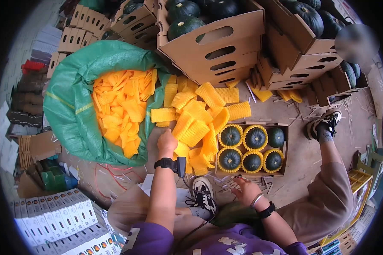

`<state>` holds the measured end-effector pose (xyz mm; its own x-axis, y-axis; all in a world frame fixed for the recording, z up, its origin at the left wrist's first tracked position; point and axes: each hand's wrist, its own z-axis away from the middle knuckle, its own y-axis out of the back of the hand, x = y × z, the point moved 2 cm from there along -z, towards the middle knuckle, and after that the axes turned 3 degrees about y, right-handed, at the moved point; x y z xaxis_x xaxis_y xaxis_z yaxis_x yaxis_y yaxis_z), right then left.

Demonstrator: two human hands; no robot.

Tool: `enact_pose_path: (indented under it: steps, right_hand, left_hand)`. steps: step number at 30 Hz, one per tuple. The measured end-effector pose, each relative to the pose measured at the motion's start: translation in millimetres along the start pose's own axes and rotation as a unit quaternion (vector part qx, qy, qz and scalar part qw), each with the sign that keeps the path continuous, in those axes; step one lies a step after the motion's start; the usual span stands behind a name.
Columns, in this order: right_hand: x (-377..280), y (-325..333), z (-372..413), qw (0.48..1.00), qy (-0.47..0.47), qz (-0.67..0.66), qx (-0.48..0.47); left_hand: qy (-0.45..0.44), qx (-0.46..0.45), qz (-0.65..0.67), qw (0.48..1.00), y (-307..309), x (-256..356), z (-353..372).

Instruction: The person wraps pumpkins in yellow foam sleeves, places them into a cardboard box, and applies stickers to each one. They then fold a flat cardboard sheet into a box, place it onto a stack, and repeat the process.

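Observation:
My left hand [167,142], fingers curled, is at the left edge of a loose pile of yellow foam net sleeves [195,111] on the floor; whether it grips one is hidden. My right hand [246,191], fingers apart and holding nothing visible, hovers near the front edge of a shallow cardboard box [252,173]. Dark green squashes [256,138] sit in that box in two rows, most wrapped in yellow foam nets. The squash at its far right corner [276,137] shows no net around it.
A green woven sack [68,102] full of yellow sleeves [123,106] stands at left. Stacked cardboard boxes [217,51] with squashes rise at the back. White cartons [55,214] line the lower left, a yellow crate [359,187] the right. My shoes [203,193] flank the box; a cable crosses my lap.

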<state>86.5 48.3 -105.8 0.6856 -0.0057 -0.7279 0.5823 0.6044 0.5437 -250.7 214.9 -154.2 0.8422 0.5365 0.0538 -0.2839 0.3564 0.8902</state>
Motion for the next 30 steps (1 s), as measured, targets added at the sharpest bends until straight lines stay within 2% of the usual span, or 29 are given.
enact_pose_path:
  steps: [3, 4, 5, 6, 8, 9, 10, 11, 12, 14, 15, 16, 17, 18, 19, 20, 22, 23, 24, 27, 29, 30]
  right_hand:
    - [-6, 13, 10, 1.000, -0.004, -0.020, 0.003]
    - [-5, 16, 12, 0.998, 0.005, -0.064, 0.017]
    - [-2, 17, 13, 0.994, 0.010, -0.107, 0.031]
    - [-1, 19, 14, 0.983, -0.002, -0.170, 0.065]
    - [2, 25, 17, 0.931, -0.013, -0.350, 0.105]
    - [27, 1, 9, 0.884, 0.012, -0.454, 0.111]
    - [13, 20, 15, 0.844, 0.010, -0.524, 0.115]
    - [0, 35, 26, 0.807, 0.033, -0.574, 0.136]
    - [-7, 46, 34, 0.767, 0.058, -0.620, 0.154]
    - [0, 55, 45, 0.761, 0.107, -0.630, 0.113]
    - [-1, 60, 52, 0.797, 0.095, -0.586, 0.111]
    - [1, 62, 61, 0.796, 0.096, -0.586, 0.116]
    - [3, 61, 72, 0.886, 0.095, -0.445, 0.094]
    - [5, 58, 82, 0.950, 0.088, -0.291, 0.067]
    - [3, 48, 88, 0.908, 0.101, -0.404, 0.051]
    - [5, 47, 93, 0.908, 0.097, -0.404, 0.056]
    - [6, 49, 102, 0.871, -0.026, -0.489, -0.015]
    - [7, 46, 102, 0.848, -0.001, -0.525, -0.073]
    - [2, 44, 101, 0.845, 0.024, -0.525, -0.100]
    - [6, 33, 90, 0.851, 0.014, -0.514, -0.109]
    - [4, 33, 86, 0.908, -0.026, -0.418, -0.025]
    - [5, 30, 83, 0.907, -0.030, -0.419, -0.022]
  left_hand:
    - [0.007, 0.010, 0.011, 1.000, 5, 5, 54]
    - [0.002, 0.012, 0.009, 1.000, 7, 14, 74]
    - [-0.002, 0.150, 0.082, 0.985, 17, 25, 102]
    - [-0.007, 0.281, 0.155, 0.947, 27, 36, 131]
    - [-0.084, 0.260, 0.284, 0.919, 41, 51, 175]
    - [-0.100, 0.245, 0.282, 0.922, 44, 64, 198]
    - [-0.106, 0.241, 0.286, 0.921, 44, 75, 221]
    - [-0.203, 0.097, 0.311, 0.923, 37, 89, 245]
    - [-0.293, -0.047, 0.326, 0.898, 26, 100, 267]
    - [-0.425, -0.059, 0.295, 0.854, -5, 102, 295]
    - [-0.400, -0.174, 0.422, 0.795, -16, 98, 296]
    - [-0.309, -0.319, 0.544, 0.712, 1, 104, 312]
    - [-0.302, -0.358, 0.485, 0.738, 6, 102, 314]
    - [-0.293, -0.395, 0.424, 0.760, 7, 100, 315]
    - [-0.359, -0.374, 0.425, 0.742, 1, 105, 319]
    - [-0.361, -0.379, 0.424, 0.739, -1, 105, 319]
    - [-0.359, -0.320, 0.284, 0.829, -1, 104, 312]
    - [-0.365, -0.305, 0.305, 0.825, -5, 104, 309]
    - [-0.364, -0.317, 0.328, 0.812, -6, 104, 308]
    - [-0.323, -0.352, 0.343, 0.809, -28, 88, 294]
    - [-0.305, -0.351, 0.368, 0.805, -32, 82, 293]
    - [-0.306, -0.355, 0.368, 0.803, -34, 81, 291]
